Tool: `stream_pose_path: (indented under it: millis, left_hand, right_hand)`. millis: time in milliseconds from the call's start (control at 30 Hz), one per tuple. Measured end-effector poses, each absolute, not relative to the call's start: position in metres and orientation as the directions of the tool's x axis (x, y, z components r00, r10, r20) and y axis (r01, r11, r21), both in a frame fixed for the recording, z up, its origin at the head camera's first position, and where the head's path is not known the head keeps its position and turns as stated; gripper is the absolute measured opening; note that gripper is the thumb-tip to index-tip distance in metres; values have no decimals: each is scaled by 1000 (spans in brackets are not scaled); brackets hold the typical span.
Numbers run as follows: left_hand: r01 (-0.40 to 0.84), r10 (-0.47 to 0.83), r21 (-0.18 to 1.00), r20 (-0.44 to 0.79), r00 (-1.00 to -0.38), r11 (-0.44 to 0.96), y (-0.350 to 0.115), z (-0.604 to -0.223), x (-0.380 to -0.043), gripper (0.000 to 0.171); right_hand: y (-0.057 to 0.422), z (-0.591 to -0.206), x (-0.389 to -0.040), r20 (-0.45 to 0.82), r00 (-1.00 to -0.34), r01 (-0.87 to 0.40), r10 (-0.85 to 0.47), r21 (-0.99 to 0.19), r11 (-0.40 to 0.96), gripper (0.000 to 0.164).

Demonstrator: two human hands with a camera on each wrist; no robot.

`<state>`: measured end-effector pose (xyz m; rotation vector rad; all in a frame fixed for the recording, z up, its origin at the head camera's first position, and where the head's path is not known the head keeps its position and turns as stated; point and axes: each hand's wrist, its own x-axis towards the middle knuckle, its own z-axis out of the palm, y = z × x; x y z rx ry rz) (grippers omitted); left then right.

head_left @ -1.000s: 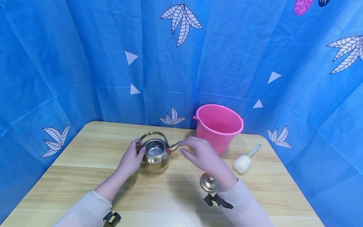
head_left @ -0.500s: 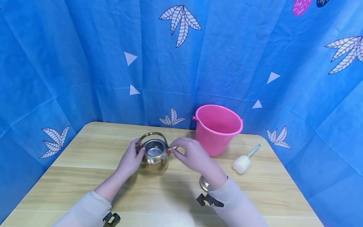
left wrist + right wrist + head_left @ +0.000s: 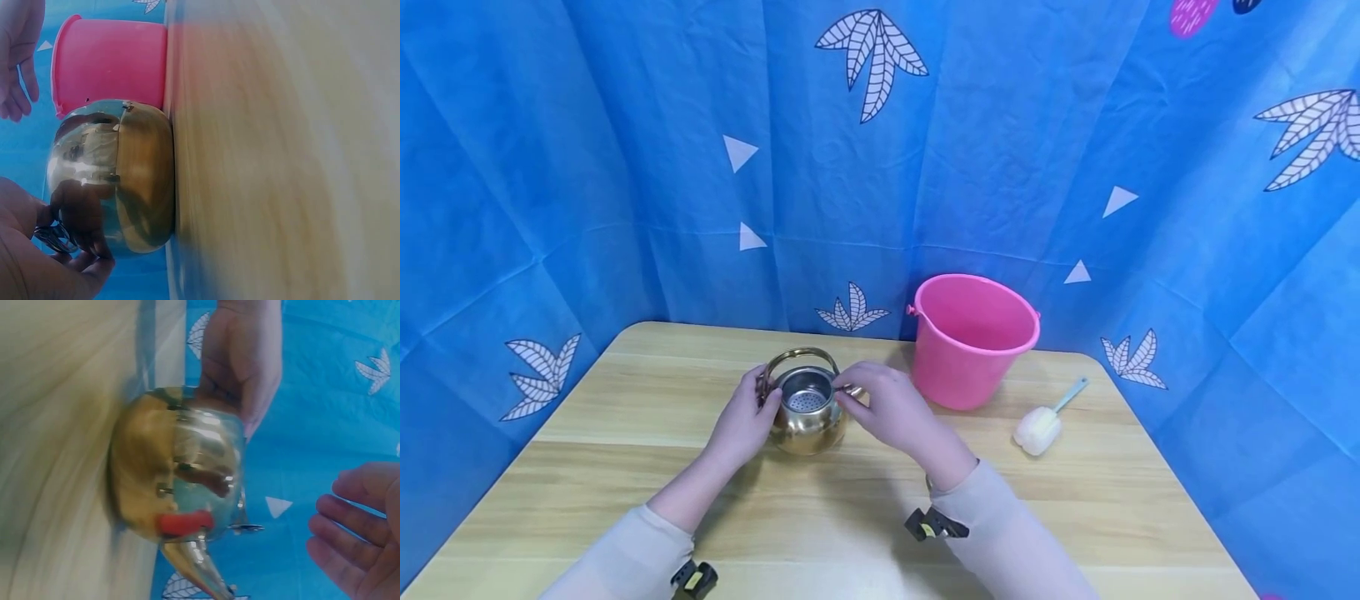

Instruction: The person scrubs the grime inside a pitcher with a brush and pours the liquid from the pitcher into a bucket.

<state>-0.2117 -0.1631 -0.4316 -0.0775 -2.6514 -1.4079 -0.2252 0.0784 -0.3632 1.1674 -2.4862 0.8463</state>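
Observation:
A shiny gold teapot (image 3: 805, 435) with a raised hoop handle (image 3: 801, 354) stands upright on the table, its lid off. A perforated metal strainer (image 3: 807, 402) sits inside its mouth. My left hand (image 3: 741, 421) grips the teapot's left side near the foot of the handle. Over the spout side hovers my right hand (image 3: 891, 408), thumb and fingers near the strainer's rim. In the right wrist view, its fingers (image 3: 350, 540) are loosely bent and apart from a small metal tab (image 3: 250, 528) at the top. The spout (image 3: 194, 569) points away from my left hand.
A pink bucket (image 3: 970, 367) stands behind and right of the teapot. Farther right lies a white sponge brush (image 3: 1037, 430) with a pale blue handle. My right wrist hides nearly all of the gold lid. Patterned blue cloth (image 3: 850, 183) closes off the table's back and sides.
My right hand has moved left from the spout tip to the strainer's rim, and its forearm now covers the lid. My left hand keeps its grip on the teapot, which stays in place.

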Motion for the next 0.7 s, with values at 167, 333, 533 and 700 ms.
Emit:
stream_pose_path:
  millis: [167,333,533,700]
  left_hand:
    - [118,-17,826,152,-988,552,-163,-433,-212,60]
    - [120,-21,824,158,-987,554,-164,-435,-213,60]
    - [122,-23,821,162,-986,558,-164,-434,-212,61]
    - [123,-23,820,163,-986,559,-163,-435,-212,61]
  right_hand:
    - [73,-370,-228,473,-628,-778,-618,-359,515,15]
    - [67,-379,-231,484,-598,-800,-639,-317,509,14]
    - [61,-385,-229,456,-588,-808,-668,-297,509,13]
    - [56,-385,-227,408,-591,-806,-696,-267,528,15]
